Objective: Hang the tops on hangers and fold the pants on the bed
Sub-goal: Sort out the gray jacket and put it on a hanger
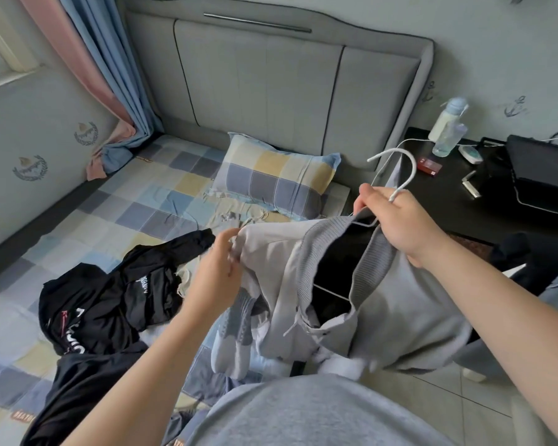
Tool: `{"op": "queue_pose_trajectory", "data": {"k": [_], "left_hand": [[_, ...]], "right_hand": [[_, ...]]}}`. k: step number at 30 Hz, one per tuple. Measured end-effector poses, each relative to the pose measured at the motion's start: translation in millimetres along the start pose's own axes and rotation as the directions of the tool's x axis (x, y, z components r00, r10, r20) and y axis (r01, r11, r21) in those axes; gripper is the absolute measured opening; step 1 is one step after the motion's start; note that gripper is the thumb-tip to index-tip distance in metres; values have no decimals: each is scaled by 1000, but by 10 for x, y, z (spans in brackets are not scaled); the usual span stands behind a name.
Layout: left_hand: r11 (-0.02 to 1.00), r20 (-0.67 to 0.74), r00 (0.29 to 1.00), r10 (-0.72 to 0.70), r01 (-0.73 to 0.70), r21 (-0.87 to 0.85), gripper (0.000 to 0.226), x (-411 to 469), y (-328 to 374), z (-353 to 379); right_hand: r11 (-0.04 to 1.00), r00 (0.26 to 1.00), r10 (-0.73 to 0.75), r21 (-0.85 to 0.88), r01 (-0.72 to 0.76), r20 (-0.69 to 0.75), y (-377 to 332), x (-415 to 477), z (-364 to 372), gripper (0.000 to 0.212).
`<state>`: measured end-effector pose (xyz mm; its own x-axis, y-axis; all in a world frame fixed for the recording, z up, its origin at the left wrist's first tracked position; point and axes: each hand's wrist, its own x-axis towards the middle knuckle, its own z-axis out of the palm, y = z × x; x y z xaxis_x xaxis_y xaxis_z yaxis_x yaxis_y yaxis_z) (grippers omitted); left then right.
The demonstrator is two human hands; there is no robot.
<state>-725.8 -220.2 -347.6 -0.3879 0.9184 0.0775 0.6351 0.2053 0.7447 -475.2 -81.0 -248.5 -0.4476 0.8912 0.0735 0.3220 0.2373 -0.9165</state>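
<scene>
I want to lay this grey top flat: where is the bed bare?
Bare checked sheet lies between the curtain, the pillow and the black clothes. The near edge is crowded with grey-white garments; the nightstand is cluttered.

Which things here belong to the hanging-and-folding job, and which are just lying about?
In the job: grey top, white hanger, black clothes, bed, left hand, right hand.
Lying about: pillow, bottles, red box, nightstand.

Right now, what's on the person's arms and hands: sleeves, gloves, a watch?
The left hand and right hand are bare: no gloves, rings or watch show. The forearms are bare too, with no sleeves in view. The person wears a grey top.
</scene>
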Motion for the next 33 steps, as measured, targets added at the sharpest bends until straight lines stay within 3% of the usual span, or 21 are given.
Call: {"op": "queue_pose_trajectory", "data": {"k": [5,9,11,15,17,20,24,29,33], "left_hand": [[999,-203,979,29,-33,-14,35,76,-49,-86],[987,-352,933,73,-117,-107,34,178,106,-267],[986,-382,920,90,-136,-96,35,271,197,-359],[1000,-230,973,-4,5,5,37,455,161,-405],[997,-205,978,23,-7,79,29,436,147,-377],[971,-163,957,238,-232,54,18,301,261,-373],[868,154,866,476,-491,75,29,135,380,-313],[823,57,829,557,-560,98,30,100,356,-240],[880,15,881,474,-474,43,27,52,387,-256]], "right_hand": [[1000,999,-5,-11,5,52,91,-32,-87,44],[958,962,43,-283,37,271,112,-88,-42,40],[951,947,55,-307,48,316,128,-150,34,37],[997,967,6,-81,15,256,96,-215,80,37],[1000,972,23,-20,-19,235,84,-223,95,37],[998,982,59,12,-62,178,98,-210,139,35],[994,982,104,2,-105,158,110,-146,157,36],[990,971,132,-66,-121,202,-10,-79,184,38],[985,953,143,-127,-112,266,-74,-58,163,38]]}}
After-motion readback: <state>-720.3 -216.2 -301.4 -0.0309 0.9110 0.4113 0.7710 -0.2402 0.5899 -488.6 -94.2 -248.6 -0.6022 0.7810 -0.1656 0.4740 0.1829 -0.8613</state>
